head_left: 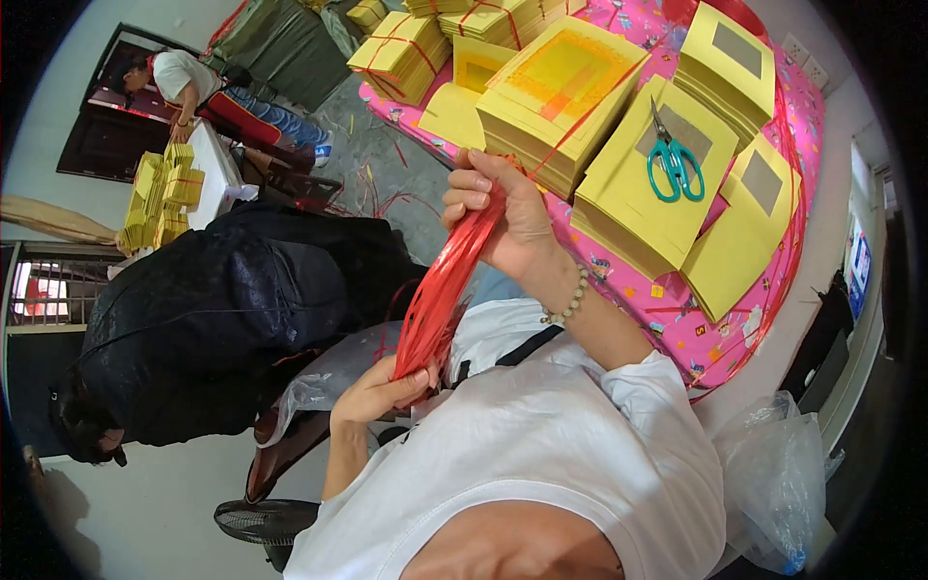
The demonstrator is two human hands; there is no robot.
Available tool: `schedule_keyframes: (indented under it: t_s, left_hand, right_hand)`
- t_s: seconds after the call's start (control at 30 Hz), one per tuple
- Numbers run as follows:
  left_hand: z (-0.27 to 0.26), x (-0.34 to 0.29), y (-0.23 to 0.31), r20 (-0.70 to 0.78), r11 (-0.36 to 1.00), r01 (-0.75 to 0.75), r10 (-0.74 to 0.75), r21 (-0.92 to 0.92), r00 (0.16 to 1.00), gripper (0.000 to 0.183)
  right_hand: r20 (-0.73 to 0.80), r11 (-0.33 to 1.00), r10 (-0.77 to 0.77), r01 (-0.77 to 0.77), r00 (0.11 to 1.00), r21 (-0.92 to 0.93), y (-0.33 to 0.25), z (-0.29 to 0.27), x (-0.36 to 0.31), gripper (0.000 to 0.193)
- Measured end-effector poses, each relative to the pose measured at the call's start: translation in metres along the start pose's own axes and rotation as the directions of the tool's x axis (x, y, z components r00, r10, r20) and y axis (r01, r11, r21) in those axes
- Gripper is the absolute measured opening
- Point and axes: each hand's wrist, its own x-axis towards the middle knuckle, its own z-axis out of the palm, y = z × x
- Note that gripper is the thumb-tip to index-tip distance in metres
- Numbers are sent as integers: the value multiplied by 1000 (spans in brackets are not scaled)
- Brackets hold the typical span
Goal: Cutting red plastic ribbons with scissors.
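Note:
A bundle of shiny red plastic strapping string (447,275) is stretched between my hands in front of my white shirt. My right hand (505,208), with a beaded bracelet at the wrist, is closed around its upper end beside the table edge. Lower and to the left, my left hand (391,389) grips the other end near my waist. One strand runs from the right hand up across the yellow paper stack (551,101). Teal-handled scissors (674,166) lie on another stack of yellow sheets (633,208), right of my right hand.
A pink patterned cloth (715,333) covers the table. Tied yellow bundles (401,53) stand at the far side. A dark-clothed person (242,309) is close on my left; another person (198,87) leans over a white table (215,174). Plastic bags (773,474) and a fan (266,522) are nearby.

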Motion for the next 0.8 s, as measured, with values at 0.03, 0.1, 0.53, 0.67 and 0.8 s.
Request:
schedule_keyframes:
  t_s: [0.03, 0.1, 0.53, 0.67, 0.8]
  left_hand:
    - [-2, 0, 0, -10, 1000, 0, 0, 21, 1000, 22]
    - [-6, -2, 1, 53, 1000, 13, -12, -7, 999, 23]
    - [-17, -18, 9, 355, 962, -155, 229, -223, 907, 31]
    - [-24, -18, 9, 393, 968, -148, 218, -201, 893, 33]
    - [-28, -13, -6, 282, 966, -33, 107, -255, 953, 29]
  right_hand:
    - [47, 998, -27, 29, 999, -60, -1, 3, -1, 16]
    - [155, 989, -57, 76, 986, -123, -8, 9, -5, 18]
    - [364, 878, 92, 96, 927, -469, -13, 122, -34, 24]
    - [237, 924, -2, 92, 972, -372, -12, 129, -23, 11]
    - [-110, 932, -287, 250, 952, -262, -46, 116, 4, 23]
